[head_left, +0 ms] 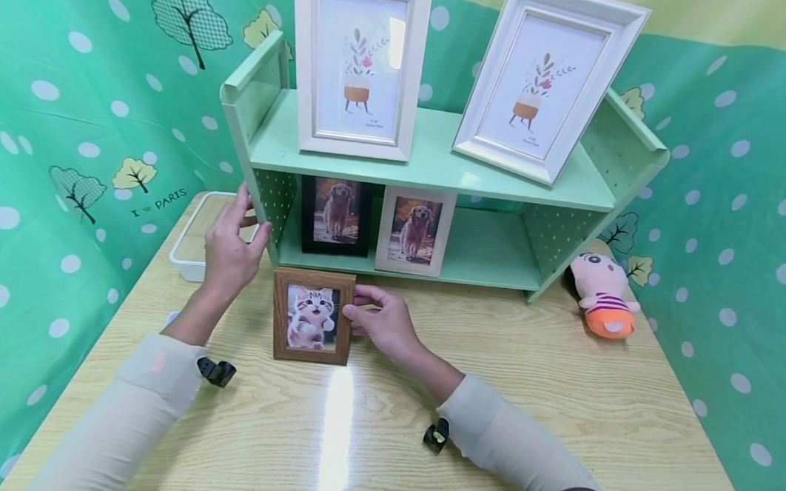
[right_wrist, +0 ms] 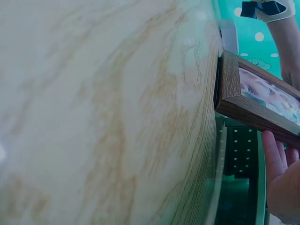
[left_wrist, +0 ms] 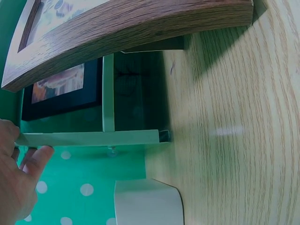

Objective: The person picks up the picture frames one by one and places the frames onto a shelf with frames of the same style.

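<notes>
A brown wooden photo frame [head_left: 312, 315] with a kitten picture stands upright on the table, in front of the green shelf [head_left: 486, 243]. My right hand [head_left: 389, 323] holds it by its right edge, thumb at the front and fingers behind. In the right wrist view, that hand [right_wrist: 286, 187] touches the dark wooden side of the frame [right_wrist: 258, 119]. My left hand [head_left: 233, 248] grips the shelf's left side panel near the lower tier. The left wrist view has this hand [left_wrist: 18, 176] at the edge of the panel [left_wrist: 93, 138].
Two large white frames [head_left: 409, 128] stand on the shelf's top tier. Below are a black frame [head_left: 308, 215] and a whitish frame [head_left: 385, 230], both with dog pictures. A white-rimmed box [head_left: 192, 268] sits left of the shelf, a plush doll [head_left: 604, 294] right of it.
</notes>
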